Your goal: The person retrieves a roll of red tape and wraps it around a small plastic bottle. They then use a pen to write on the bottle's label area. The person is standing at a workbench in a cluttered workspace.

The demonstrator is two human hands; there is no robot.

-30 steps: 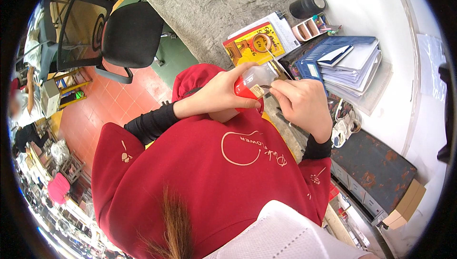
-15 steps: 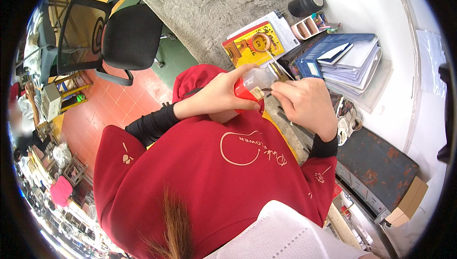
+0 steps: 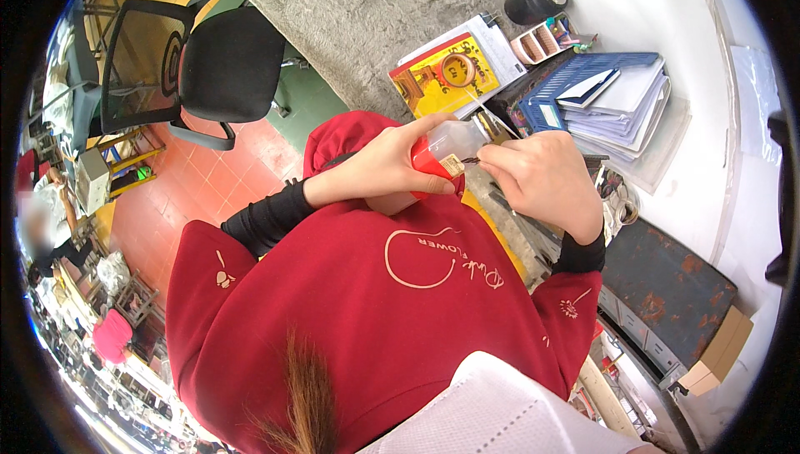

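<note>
In front of my chest, my left hand (image 3: 387,160) is wrapped round a translucent plastic bottle (image 3: 452,137) with a red band and a small pale label. The bottle lies tilted, its neck pointing right toward the desk. A thin pale stick or tube (image 3: 481,105) shows beyond the neck; whether it joins the bottle cannot be made out. Beside the bottle, my right hand (image 3: 546,177) is closed in a pinch on a small thin dark piece (image 3: 471,160). That piece reaches the bottle's side near the label; its kind is too small to tell.
A grey-topped desk (image 3: 367,20) bears a yellow booklet (image 3: 429,79) with a tape roll (image 3: 458,70), a black cylinder (image 3: 536,2), and a blue tray (image 3: 596,79) with papers. A black chair (image 3: 229,62) stands left. Right is a rusty dark cabinet top (image 3: 667,287). Other people sit far left.
My right hand has moved slightly right, away from the bottle, and the thin dark piece shows more clearly. The left hand and bottle have hardly moved.
</note>
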